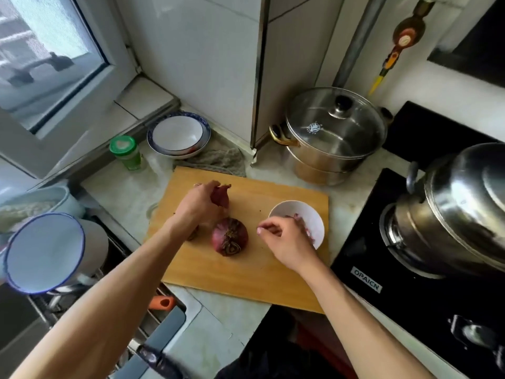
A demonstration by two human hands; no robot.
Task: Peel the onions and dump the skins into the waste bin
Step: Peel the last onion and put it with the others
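1. Red onion (230,236) – lies on its side at the middle of the cutting board (246,272); root end faces the camera, long axis runs front to back.
2. Left hand (200,205) – fingers curled round a second onion (220,197) at the board's far edge.
3. Right hand (288,243) – fingers loosely curled at the white bowl (314,214); contents of the grasp cannot be told.

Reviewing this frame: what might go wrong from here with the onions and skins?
1. The red onion lies loose on the cutting board, unheld, so it might roll.
2. The left hand pinches a skin piece over the board; scraps may scatter.
3. The right hand reaches into the small white bowl near the board's edge and may tip it.
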